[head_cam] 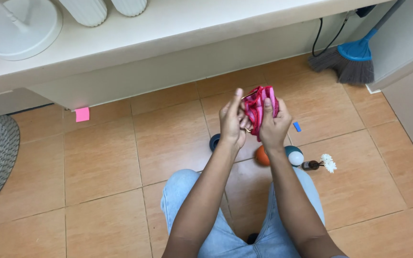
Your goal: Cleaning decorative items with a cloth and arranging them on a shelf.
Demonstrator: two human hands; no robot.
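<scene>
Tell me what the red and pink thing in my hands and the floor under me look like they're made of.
The red and pink thing looks like soft fabric, matte and striped: it bunches into folds between the left hand and right hand. A thin metal-looking ring shows at its edge. The floor looks like glazed ceramic tile, orange-tan with a slight sheen and straight grout lines.

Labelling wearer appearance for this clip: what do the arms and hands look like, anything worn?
Both forearms are bare, no sleeves in view. The left hand and right hand wear no gloves; no watch or bracelet shows. Light blue jeans cover the legs below.
</scene>
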